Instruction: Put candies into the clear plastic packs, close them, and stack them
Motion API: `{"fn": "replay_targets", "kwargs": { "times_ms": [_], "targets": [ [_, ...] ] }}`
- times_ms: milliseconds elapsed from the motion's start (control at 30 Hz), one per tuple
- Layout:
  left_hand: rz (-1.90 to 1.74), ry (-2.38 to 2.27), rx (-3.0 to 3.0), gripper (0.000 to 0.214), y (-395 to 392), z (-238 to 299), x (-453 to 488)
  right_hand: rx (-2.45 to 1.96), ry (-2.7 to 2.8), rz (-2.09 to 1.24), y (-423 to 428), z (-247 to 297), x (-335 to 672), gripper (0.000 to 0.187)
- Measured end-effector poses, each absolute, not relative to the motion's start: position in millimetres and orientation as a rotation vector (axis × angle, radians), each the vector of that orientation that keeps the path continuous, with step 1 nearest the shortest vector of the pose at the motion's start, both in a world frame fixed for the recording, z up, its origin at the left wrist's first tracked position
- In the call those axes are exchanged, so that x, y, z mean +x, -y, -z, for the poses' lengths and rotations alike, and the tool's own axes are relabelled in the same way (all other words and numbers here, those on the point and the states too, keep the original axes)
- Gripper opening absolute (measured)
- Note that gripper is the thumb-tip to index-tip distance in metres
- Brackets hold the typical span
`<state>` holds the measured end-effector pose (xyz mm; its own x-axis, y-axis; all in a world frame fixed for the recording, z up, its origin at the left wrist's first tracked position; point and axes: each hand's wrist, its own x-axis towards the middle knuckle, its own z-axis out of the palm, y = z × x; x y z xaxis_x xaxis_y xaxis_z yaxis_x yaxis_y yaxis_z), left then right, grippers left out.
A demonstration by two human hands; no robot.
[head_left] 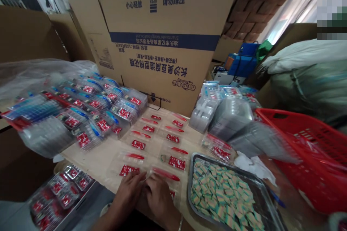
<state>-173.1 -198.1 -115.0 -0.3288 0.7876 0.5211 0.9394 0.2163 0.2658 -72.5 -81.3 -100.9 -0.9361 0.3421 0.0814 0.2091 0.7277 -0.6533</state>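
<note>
My left hand (pixel 130 189) and my right hand (pixel 160 194) meet at the near edge of the table, fingers curled in and close together. What they pinch, if anything, is hidden between the fingertips. Just beyond my left hand lies a clear plastic tray with a red patterned packet (pixel 128 169). Partly under my right hand is another tray with a red plastic fork-like piece (pixel 166 174). More such trays stand in two columns up the table, each with a red packet (pixel 177 162) and a red piece. Right of my hands, a metal tray (pixel 190 184) holds striped candy squares (pixel 222 195).
A large cardboard box (pixel 162 21) stands at the back. Stacked filled trays (pixel 103 124) crowd the left; stacked clear trays (pixel 230 115) sit at the right. A red basket (pixel 306 173) is far right. Below left is a box of packed trays (pixel 65 198).
</note>
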Motion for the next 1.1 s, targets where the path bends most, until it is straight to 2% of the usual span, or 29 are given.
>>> {"fn": "replay_targets", "kwargs": {
  "times_ms": [167, 333, 533, 633, 700, 833, 1000, 1100],
  "targets": [
    [0.765, 2.216, -1.659, 0.029, 197.1, 118.9, -178.3, -0.348, 2.795, -0.771, 81.1, 111.5, -69.9, 0.016],
    [0.789, 2.203, -1.735, 0.027, 196.9, 132.6, -186.4, -0.391, 2.85, -0.433, 87.5, 117.6, -74.1, 0.021],
    [0.835, 2.085, -1.784, 0.025, 186.3, 142.9, -188.4, -0.439, 2.703, -0.769, 64.1, 107.7, -66.8, 0.017],
    [0.845, 2.076, -1.822, 0.031, 177.9, 143.6, -183.7, -0.675, 2.589, -0.809, 17.7, 97.9, -42.7, 0.023],
    [0.822, 2.122, -1.827, 0.036, 174.2, 141.4, -180.0, -0.959, 2.499, -0.614, -20.2, 96.2, -20.4, 0.027],
    [0.768, 2.134, -1.873, 0.037, 173.7, 136.8, -179.5, -1.201, 2.481, -0.347, -74.0, 106.4, 17.5, 0.017],
    [0.778, 2.223, -1.922, 0.026, 163.5, 123.6, -182.0, -1.148, 2.405, -0.609, -86.5, 113.9, 35.1, 0.013],
    [0.821, 2.28, -1.966, 0.021, 124.4, 101.4, -167.6, -1.153, 2.273, -0.818, -89.6, 112.0, 34.9, 0.008]
  ]
}}
